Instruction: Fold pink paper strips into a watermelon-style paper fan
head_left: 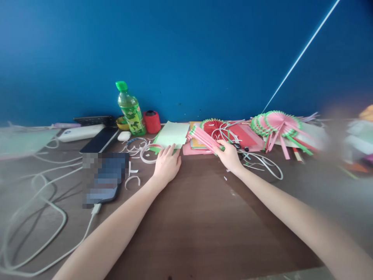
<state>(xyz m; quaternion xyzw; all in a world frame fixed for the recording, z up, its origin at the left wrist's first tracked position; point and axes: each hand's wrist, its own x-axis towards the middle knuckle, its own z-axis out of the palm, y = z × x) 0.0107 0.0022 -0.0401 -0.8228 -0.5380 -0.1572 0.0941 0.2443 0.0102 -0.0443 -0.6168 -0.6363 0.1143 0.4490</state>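
Note:
My left hand (166, 164) lies on the brown table with its fingers together, fingertips touching the near edge of a pale green paper sheet (173, 135). My right hand (229, 155) is closed around the near end of a folded pink paper strip with green edging (204, 139), which slants up to the left over a stack of coloured paper (196, 144). Curled white paper trimmings (142, 149) lie just left of my left hand.
A green bottle (131, 109), a red spool (152, 121), a white power bank (80, 132) and a phone (102, 179) on a white cable (52, 217) occupy the left. Pleated pink-and-green paper fans (276, 123) and a red fan (212, 126) lie at the back right.

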